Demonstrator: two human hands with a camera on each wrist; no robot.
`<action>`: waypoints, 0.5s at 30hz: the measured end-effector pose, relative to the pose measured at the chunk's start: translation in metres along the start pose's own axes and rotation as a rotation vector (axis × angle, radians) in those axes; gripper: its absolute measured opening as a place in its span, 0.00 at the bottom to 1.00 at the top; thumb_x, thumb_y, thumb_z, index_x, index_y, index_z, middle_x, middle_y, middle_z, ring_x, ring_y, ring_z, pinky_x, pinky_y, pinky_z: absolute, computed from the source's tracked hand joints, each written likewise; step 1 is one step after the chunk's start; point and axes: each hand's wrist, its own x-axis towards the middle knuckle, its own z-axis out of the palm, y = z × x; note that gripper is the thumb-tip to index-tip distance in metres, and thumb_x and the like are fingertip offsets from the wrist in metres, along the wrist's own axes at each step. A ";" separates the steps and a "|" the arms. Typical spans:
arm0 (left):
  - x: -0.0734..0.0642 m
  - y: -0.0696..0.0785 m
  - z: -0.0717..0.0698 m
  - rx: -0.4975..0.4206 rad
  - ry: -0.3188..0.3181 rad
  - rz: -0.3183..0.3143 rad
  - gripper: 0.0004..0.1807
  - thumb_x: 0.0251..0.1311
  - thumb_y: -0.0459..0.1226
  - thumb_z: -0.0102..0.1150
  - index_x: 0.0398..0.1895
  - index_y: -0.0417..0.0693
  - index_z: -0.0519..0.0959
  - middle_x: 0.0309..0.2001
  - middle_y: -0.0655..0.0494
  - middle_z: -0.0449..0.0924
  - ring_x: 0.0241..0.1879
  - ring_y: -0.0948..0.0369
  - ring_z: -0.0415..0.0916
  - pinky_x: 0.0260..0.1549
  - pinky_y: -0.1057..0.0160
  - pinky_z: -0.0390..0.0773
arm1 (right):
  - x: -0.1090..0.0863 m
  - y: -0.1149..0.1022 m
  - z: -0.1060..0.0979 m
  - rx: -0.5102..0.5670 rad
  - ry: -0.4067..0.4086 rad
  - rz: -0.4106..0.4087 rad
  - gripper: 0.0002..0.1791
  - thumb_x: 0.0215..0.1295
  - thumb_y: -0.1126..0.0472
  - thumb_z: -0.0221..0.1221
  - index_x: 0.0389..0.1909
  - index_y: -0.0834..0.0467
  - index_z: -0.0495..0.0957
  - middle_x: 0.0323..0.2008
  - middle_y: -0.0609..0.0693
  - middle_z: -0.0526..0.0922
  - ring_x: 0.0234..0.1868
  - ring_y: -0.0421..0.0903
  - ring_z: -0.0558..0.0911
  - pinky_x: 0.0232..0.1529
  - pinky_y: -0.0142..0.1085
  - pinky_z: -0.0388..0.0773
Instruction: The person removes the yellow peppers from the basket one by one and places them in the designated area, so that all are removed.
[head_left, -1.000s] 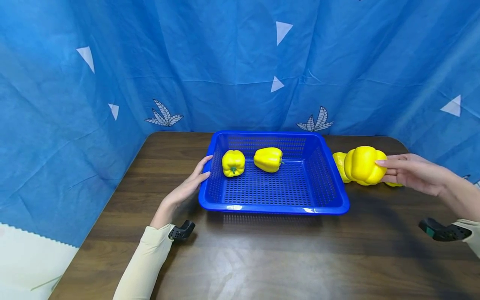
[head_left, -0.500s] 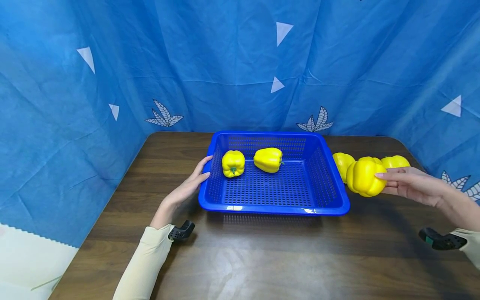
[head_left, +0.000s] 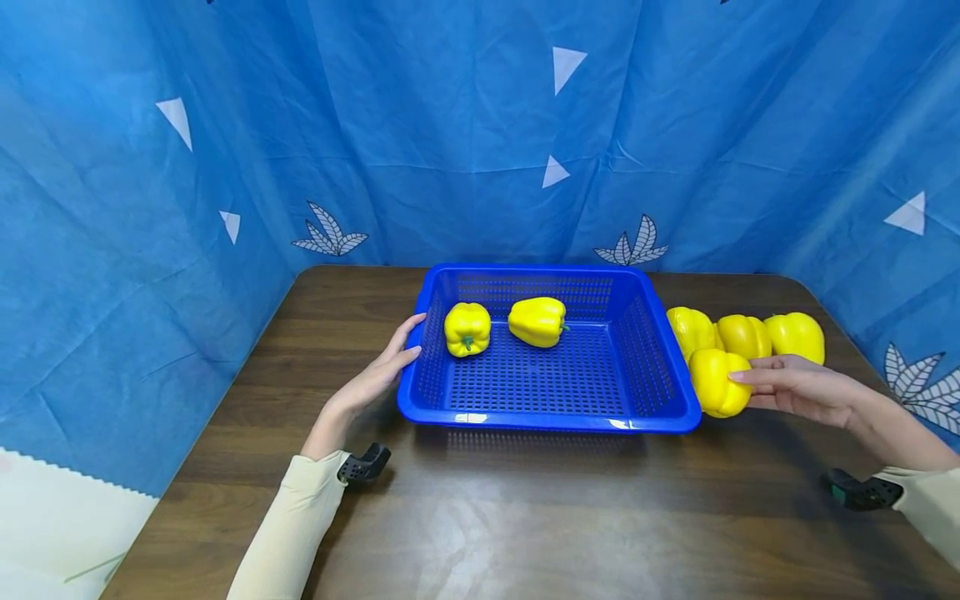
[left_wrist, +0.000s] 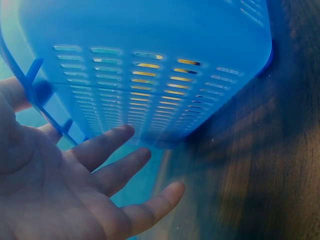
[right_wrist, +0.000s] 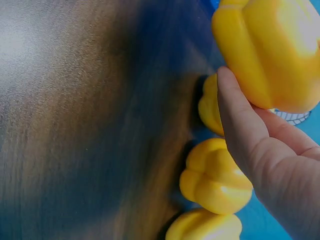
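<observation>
In the head view a blue plastic basket [head_left: 525, 421] stands mid-table with two yellow bell peppers inside, a left one [head_left: 467, 330] and a right one [head_left: 537, 322]. My left hand [head_left: 375, 379] holds its left rim, thumb and index finger over the edge; in the left wrist view the other fingers [left_wrist: 122, 172] spread below the rim, apart from the wall. Just right of the basket, my right hand [head_left: 806, 390] grips another yellow bell pepper [head_left: 716, 385], seen large in the right wrist view [right_wrist: 270, 55]. Its far side is hidden.
Behind the held one, three more yellow bell peppers sit in a row: left [head_left: 688, 327], middle [head_left: 744, 336] and right [head_left: 797, 336]. Brown wood table [head_left: 525, 517] lies in front. A blue patterned curtain [head_left: 480, 125] hangs along the table's back.
My right hand has brought the bell pepper nearer to me and slightly left, uncovering the row of peppers behind. The left hand and basket have stayed in place.
</observation>
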 end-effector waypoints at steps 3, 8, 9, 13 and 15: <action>-0.001 0.000 0.001 0.006 0.001 0.005 0.32 0.71 0.48 0.33 0.73 0.68 0.36 0.75 0.52 0.30 0.73 0.41 0.41 0.67 0.35 0.52 | 0.004 0.002 0.001 -0.023 0.018 0.019 0.15 0.75 0.60 0.38 0.44 0.45 0.75 0.44 0.39 0.82 0.46 0.39 0.82 0.52 0.32 0.79; -0.001 0.001 0.001 0.014 0.007 0.002 0.32 0.71 0.48 0.33 0.73 0.68 0.35 0.75 0.51 0.30 0.73 0.40 0.41 0.67 0.35 0.53 | 0.010 0.005 0.001 -0.016 0.002 0.027 0.15 0.75 0.60 0.39 0.44 0.45 0.75 0.44 0.40 0.83 0.46 0.40 0.82 0.53 0.33 0.79; -0.001 0.001 0.001 0.017 0.007 0.002 0.32 0.71 0.48 0.33 0.73 0.67 0.35 0.75 0.50 0.29 0.73 0.40 0.41 0.66 0.35 0.53 | 0.011 0.006 0.001 -0.011 -0.006 0.022 0.15 0.75 0.60 0.39 0.45 0.45 0.76 0.45 0.40 0.83 0.47 0.40 0.82 0.53 0.33 0.79; -0.001 0.001 0.001 0.023 0.010 -0.003 0.32 0.71 0.48 0.33 0.73 0.67 0.35 0.75 0.50 0.29 0.73 0.40 0.41 0.66 0.35 0.52 | 0.014 0.008 0.001 -0.004 -0.030 0.013 0.16 0.75 0.61 0.39 0.45 0.45 0.77 0.45 0.40 0.83 0.46 0.40 0.83 0.52 0.33 0.79; -0.001 0.001 0.001 0.021 0.008 0.000 0.32 0.71 0.48 0.33 0.73 0.67 0.35 0.75 0.50 0.29 0.73 0.40 0.41 0.67 0.35 0.52 | 0.016 0.009 0.001 -0.003 -0.034 0.015 0.17 0.75 0.61 0.39 0.45 0.46 0.77 0.45 0.40 0.83 0.46 0.40 0.83 0.53 0.33 0.79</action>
